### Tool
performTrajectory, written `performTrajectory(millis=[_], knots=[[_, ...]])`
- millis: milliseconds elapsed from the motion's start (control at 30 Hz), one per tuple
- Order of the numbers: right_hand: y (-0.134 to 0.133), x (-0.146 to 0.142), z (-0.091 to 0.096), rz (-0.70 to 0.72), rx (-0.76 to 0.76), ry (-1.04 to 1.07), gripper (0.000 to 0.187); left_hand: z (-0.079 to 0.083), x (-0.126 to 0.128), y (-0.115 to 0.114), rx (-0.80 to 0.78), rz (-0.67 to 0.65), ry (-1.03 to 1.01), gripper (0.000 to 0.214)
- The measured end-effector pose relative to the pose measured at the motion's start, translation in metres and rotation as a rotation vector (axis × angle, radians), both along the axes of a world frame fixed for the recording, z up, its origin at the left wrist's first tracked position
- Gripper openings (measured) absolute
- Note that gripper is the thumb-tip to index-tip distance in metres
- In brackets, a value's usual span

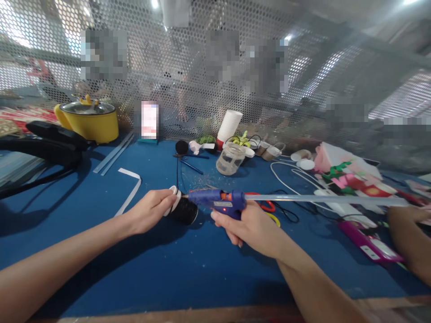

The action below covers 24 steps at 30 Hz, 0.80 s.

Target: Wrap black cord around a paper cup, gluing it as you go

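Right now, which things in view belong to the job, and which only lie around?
Job, apparently: blue glue gun in right hand; clear glue stick; black-wound cylinder in left hand.

Seemingly lying about: yellow pot; clear jar; stacked white cups.

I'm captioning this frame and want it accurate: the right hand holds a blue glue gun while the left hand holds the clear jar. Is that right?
Not quite: the left hand holds a black-wound piece with a white rim, not the clear jar, as the head view shows. The right hand does hold a blue glue gun.
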State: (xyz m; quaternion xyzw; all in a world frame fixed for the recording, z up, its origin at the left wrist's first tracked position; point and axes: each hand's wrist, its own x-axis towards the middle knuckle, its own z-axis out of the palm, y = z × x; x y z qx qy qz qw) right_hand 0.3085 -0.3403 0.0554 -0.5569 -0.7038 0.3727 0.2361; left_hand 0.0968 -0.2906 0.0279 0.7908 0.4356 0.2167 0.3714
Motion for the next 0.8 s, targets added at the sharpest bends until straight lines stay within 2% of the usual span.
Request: performTrajectory(millis=[200,333,600,800], knots=[[0.008,0.008,-0.001,0.015,-0.114,0.253,0.020,-0.001,0.000,0.000,-0.031,0.008,-0.011,0.032],[0.015,0.012,-0.002,0.000,-0.129,0.371,0.015,-0.001,-0.001,0.000,-0.032,0.011,0.000,0.032],[0.039,0.026,-0.002,-0.188,-0.138,0.573,0.022,0.002,-0.001,-0.001,-0.042,0.003,-0.012,0.032],[0.090,0.049,0.008,-0.448,-0.042,0.631,0.020,0.001,-0.001,-0.001,-0.038,0.013,-0.005,0.035]])
